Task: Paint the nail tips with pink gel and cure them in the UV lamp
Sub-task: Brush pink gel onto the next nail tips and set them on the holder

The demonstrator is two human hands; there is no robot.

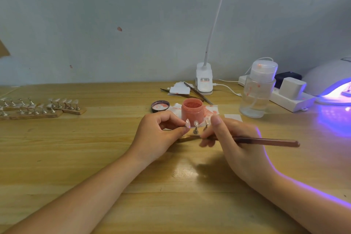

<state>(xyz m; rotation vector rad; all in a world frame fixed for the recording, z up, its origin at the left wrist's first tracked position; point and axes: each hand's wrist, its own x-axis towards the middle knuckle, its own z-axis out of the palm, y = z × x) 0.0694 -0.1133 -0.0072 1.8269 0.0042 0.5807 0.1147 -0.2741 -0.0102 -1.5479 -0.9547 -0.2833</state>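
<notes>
Left hand [161, 131] pinches one small clear almond-shaped nail tip [187, 123] between thumb and forefinger; the tip sits on a metal stand, on a low strip just in front of the open pink gel jar [192, 110]. A second clear tip on a metal stem [196, 127] stands just beside it, and a third is partly hidden by the right hand. All of these look unpainted, no pink visible.

Right hand [235, 142] grips a long brown-handled brush [266, 141] across curled fingers, thumb raised; the handle points right and the bristle end is hidden behind the fingers, so gel load cannot be told.

The jar's dark lid [160, 105] lies off, just left of the jar, on pink-stained white paper [209, 111].

Far right, the white domed UV lamp [331, 85] glows violet, with something inside, too small to identify; likely a batch curing. Far left, wooden strips of clear tips on metal stands [41, 106] wait on the wooden table [95, 157], apparently unpainted too.

Judgement: early to middle. Gel open, lamp on, this set is being positioned for painting. Left to do: coat these tips, cure them, then likely the left-hand strips.
</notes>
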